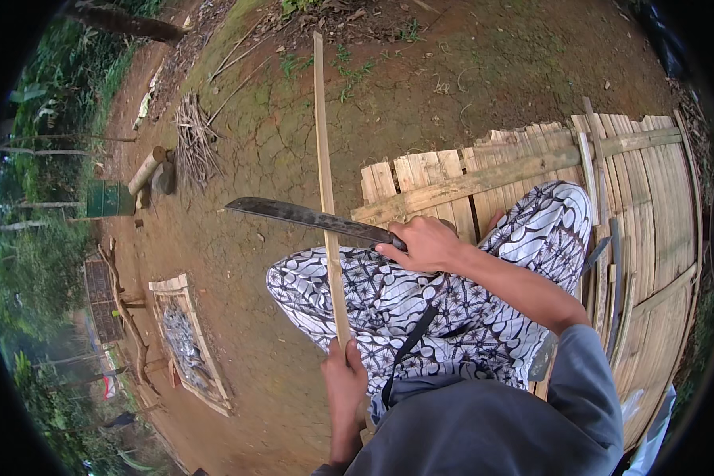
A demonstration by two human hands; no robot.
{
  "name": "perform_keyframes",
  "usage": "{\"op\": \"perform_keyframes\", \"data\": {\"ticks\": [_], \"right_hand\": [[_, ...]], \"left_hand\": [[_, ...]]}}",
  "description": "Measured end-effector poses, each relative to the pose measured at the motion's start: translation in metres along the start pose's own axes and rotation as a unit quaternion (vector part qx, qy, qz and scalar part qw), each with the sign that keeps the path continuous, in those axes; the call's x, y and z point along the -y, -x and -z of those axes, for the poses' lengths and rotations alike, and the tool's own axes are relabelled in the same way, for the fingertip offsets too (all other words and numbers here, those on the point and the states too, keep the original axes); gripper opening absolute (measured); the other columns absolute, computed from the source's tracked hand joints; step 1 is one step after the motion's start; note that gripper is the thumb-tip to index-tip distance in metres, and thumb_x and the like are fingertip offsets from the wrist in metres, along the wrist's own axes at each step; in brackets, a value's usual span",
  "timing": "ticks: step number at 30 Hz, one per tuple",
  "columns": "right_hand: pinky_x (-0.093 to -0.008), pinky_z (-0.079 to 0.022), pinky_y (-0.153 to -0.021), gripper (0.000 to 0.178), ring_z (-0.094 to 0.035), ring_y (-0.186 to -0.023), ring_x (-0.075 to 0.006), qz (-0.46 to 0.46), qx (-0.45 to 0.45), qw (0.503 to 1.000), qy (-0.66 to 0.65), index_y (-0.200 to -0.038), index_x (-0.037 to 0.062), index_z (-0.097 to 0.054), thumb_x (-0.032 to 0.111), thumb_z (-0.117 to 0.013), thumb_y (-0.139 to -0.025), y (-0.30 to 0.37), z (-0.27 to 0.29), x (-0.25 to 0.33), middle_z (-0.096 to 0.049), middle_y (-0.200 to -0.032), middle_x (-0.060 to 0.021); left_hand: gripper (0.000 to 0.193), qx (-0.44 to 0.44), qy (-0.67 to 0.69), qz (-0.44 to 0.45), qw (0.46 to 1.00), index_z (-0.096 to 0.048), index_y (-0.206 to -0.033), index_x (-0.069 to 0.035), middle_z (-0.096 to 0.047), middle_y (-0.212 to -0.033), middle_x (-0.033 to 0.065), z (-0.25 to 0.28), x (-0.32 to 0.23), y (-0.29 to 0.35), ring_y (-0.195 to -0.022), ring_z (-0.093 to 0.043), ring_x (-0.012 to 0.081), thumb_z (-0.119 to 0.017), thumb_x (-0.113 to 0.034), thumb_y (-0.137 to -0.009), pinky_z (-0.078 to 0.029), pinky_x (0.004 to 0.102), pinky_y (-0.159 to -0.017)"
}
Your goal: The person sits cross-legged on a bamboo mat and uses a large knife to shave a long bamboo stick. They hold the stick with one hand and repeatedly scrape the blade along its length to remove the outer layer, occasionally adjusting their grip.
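My left hand [345,379] is closed around the lower end of a long, thin, pale bamboo strip [323,151], which stretches away from me past my left knee. My right hand [427,244] grips the handle of a machete [301,216] with a dark, mottled blade. The blade lies across the strip a little beyond my knee, its tip pointing left; whether it touches the strip I cannot tell. Under both lie my crossed legs in black-and-white patterned cloth [389,297].
I sit on a split-bamboo platform [658,214]; loose strips [616,278] lie on it at my right. On the earth ground to the left are a wooden frame [206,357] with grey contents, a stick pile [196,143], a log [147,170] and a green container [109,198].
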State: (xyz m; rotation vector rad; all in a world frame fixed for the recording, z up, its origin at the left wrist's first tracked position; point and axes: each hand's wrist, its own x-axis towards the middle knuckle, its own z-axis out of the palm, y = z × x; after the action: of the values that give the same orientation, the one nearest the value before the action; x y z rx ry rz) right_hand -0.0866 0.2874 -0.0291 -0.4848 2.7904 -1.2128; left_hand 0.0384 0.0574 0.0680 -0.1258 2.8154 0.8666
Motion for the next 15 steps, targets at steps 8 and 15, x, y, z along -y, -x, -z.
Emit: {"op": "perform_keyframes", "data": {"ticks": [8, 15], "right_hand": [[-0.0402, -0.048, -0.045, 0.055, -0.062, -0.05, -0.0309, 0.202, 0.049, 0.978, 0.038, -0.084, 0.0072, -0.066, 0.06, -0.05, -0.088, 0.016, -0.016, 0.017, -0.056, -0.051, -0.012], [-0.0456, -0.052, -0.054, 0.051, -0.06, -0.049, -0.0352, -0.03, 0.008, 0.999, -0.044, -0.084, 0.0047, -0.067, 0.053, -0.05, -0.091, -0.007, 0.007, -0.009, -0.058, -0.053, -0.0149]], "left_hand": [[0.018, -0.03, 0.028, -0.019, 0.999, -0.061, -0.097, 0.004, -0.057, -0.062, 0.0149, 0.001, -0.004, -0.012, -0.053, -0.055, 0.0235, -0.051, -0.01, -0.093, -0.043, 0.0373, -0.05], [0.018, -0.02, -0.013, 0.004, 1.0, -0.064, -0.096, 0.002, -0.059, -0.063, 0.0204, 0.0, 0.0, -0.002, -0.055, -0.061, 0.0338, -0.052, -0.011, -0.093, -0.045, 0.0398, -0.05]]}}
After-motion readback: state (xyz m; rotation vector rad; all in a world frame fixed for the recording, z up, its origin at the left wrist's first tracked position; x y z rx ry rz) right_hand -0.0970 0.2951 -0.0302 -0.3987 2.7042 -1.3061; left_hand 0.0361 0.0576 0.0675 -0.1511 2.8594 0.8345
